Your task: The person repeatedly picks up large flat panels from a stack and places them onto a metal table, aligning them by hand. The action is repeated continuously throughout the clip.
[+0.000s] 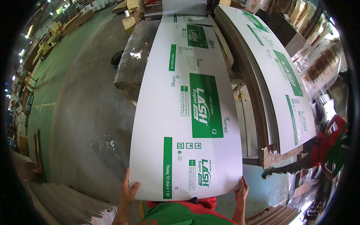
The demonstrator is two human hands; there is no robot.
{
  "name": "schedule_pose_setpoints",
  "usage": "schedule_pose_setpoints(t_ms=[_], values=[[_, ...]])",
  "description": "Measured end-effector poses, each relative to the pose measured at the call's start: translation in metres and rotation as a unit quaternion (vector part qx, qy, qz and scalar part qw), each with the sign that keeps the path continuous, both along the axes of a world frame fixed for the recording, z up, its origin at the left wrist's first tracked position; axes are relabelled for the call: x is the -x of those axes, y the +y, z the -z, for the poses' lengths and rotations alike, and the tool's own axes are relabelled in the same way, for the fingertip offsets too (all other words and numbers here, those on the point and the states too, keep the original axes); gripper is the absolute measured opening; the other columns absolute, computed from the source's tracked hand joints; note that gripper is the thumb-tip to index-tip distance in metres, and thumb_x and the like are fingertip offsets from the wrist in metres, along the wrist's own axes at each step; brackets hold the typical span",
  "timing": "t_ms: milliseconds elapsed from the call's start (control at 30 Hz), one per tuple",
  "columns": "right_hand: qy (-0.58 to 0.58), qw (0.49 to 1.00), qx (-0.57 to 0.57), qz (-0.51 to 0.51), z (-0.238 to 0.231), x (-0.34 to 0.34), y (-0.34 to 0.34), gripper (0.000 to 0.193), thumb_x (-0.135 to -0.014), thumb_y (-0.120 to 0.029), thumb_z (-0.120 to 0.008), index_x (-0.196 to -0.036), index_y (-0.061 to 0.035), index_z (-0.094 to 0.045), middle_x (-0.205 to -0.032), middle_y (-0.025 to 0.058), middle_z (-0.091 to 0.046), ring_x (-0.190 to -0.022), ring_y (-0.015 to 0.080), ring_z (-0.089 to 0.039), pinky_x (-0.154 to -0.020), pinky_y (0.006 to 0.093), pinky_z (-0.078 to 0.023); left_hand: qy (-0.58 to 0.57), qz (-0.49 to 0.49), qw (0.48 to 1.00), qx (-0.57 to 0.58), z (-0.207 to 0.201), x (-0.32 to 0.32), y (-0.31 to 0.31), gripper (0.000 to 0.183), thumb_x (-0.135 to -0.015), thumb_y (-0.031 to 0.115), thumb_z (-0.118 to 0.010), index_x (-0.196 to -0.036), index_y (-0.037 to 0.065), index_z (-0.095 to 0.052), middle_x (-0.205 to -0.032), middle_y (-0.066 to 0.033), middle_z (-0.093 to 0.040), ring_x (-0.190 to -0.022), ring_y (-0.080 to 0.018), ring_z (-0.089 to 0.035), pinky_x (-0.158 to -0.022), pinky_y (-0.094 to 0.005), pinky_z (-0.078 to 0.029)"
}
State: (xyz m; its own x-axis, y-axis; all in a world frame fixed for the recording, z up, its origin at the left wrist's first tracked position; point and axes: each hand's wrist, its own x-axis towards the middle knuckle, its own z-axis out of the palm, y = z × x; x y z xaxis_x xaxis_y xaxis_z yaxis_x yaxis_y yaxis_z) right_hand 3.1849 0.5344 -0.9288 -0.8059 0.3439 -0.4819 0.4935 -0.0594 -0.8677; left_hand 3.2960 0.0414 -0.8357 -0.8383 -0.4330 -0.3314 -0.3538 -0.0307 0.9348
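A long white printed cardboard sheet [157, 120] with green panels stretches away from me, its far end on a dark machine bed. My left hand [129, 190] is at its near left corner, with the thumb over the top and a finger along the side edge. At the near right corner, my right hand [242, 188] is closed on the edge, its fingers bent around it. The sheet's near edge comes close to my body. Its underside, and any fingers beneath it, are hidden.
To the right, a stack of similar printed sheets [275, 75] rests on a wooden pallet [281, 156]. Beyond it stands another person [333, 146] in red and green. A metal table [137, 52] adjoins the sheet's left side. Clear plastic film [105, 144] lies on the floor; stacked cardboard [101, 217] is at the lower left.
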Motion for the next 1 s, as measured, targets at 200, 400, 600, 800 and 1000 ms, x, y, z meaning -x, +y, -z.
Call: schedule_pose_setpoints(t_ms=[200,400,600,800,1000], values=[[0.075,0.997,-0.007,-0.010,0.035,0.115,-0.007,0.047,-0.097,-0.028,-0.058,-0.138,-0.0056,-0.056,-0.113,0.0078,-0.063,-0.083,0.0167,-0.059,-0.065,0.0309,-0.048,0.044,0.042,0.991,0.119,0.008,0.111,-0.016,0.077,-0.091,0.012,-0.064,-0.153,-0.005,-0.021,-0.150,-0.0219,-0.039,-0.134,-0.0237,-0.043,-0.108,-0.0339,-0.038],[0.123,0.991,-0.042,0.029,0.042,0.206,-0.025,0.041,-0.098,-0.024,-0.056,-0.132,-0.0016,-0.060,-0.122,0.0119,-0.065,-0.109,0.0208,-0.060,-0.093,0.0374,-0.048,0.013,0.003,0.998,0.060,0.041,0.189,-0.026,0.078,-0.092,0.019,-0.065,-0.152,-0.006,-0.022,-0.151,-0.0223,-0.038,-0.135,-0.0242,-0.042,-0.111,-0.0350,-0.035],[0.159,0.969,-0.188,-0.002,0.055,0.279,-0.026,0.037,-0.098,-0.019,-0.058,-0.127,0.0019,-0.063,-0.123,0.0153,-0.066,-0.114,0.0219,-0.059,-0.102,0.0355,-0.043,0.060,-0.005,0.998,0.021,0.098,0.249,-0.042,0.084,-0.090,0.029,-0.068,-0.151,-0.008,-0.024,-0.149,-0.0224,-0.040,-0.135,-0.0254,-0.042,-0.112,-0.0359,-0.033],[0.171,0.978,-0.117,-0.014,0.072,0.365,-0.049,0.041,-0.097,-0.022,-0.059,-0.131,0.0019,-0.060,-0.129,0.0149,-0.062,-0.119,0.0231,-0.057,-0.103,0.0351,-0.042,0.080,-0.019,0.996,0.046,0.135,0.324,-0.066,0.085,-0.088,0.031,-0.071,-0.150,-0.008,-0.027,-0.146,-0.0210,-0.044,-0.133,-0.0256,-0.044,-0.110,-0.0354,-0.034],[0.117,0.991,-0.069,0.013,0.079,0.454,-0.077,0.038,-0.097,-0.021,-0.060,-0.130,-0.0029,-0.062,-0.129,0.0171,-0.062,-0.119,0.0257,-0.057,-0.102,0.0364,-0.043,0.064,-0.068,0.996,0.010,0.155,0.406,-0.097,0.080,-0.084,0.031,-0.077,-0.146,-0.002,-0.038,-0.131,-0.0162,-0.056,-0.114,-0.0235,-0.057,-0.096,-0.0349,-0.046]])
